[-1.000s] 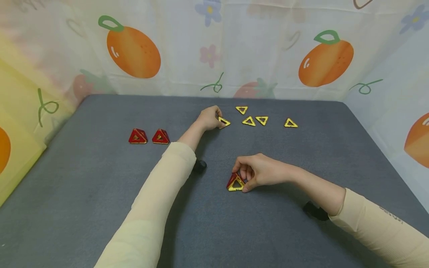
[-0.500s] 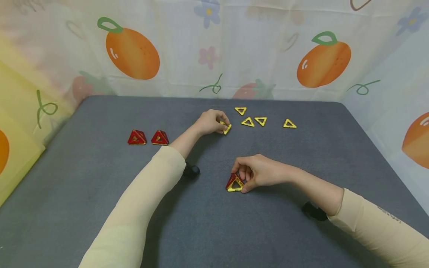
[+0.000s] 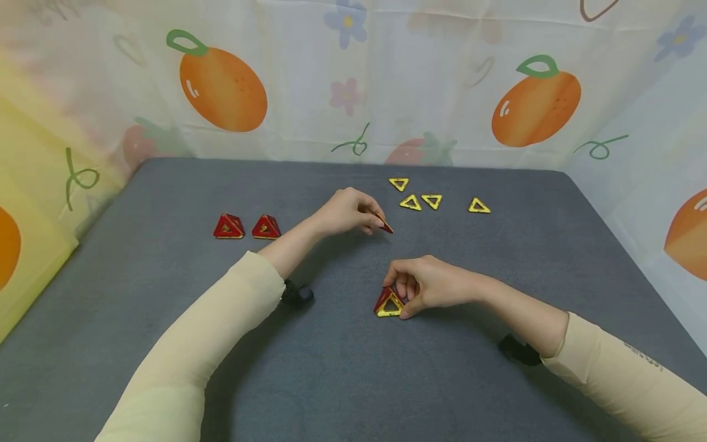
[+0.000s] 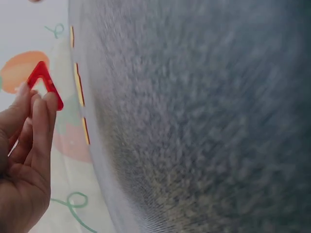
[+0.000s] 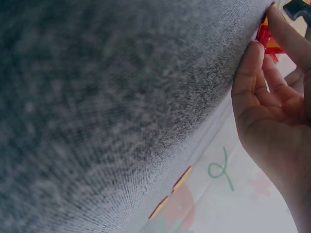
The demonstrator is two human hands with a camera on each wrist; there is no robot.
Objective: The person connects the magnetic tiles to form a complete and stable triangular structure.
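Observation:
My left hand (image 3: 351, 213) pinches a triangular magnetic tile (image 4: 52, 90) above the table; its red side faces the left wrist camera. In the head view that tile is tilted and partly hidden by the fingers. Nearer the front, my right hand (image 3: 428, 282) holds a partly built pyramid (image 3: 390, 304) of red and yellow triangular tiles between thumb and fingers, resting on the table. The right wrist view shows only part of this pyramid (image 5: 268, 41) behind the fingertips.
Two red pyramids (image 3: 229, 227) stand side by side at the left. Several yellow triangular tiles (image 3: 410, 202) lie flat toward the back right of the grey table (image 3: 138, 294). A patterned curtain (image 3: 309, 80) rises behind the far edge.
My left hand has lifted the triangular tile from the back of the table, brought it nearer and turned it to show red. My right hand and the pyramid stay in place.

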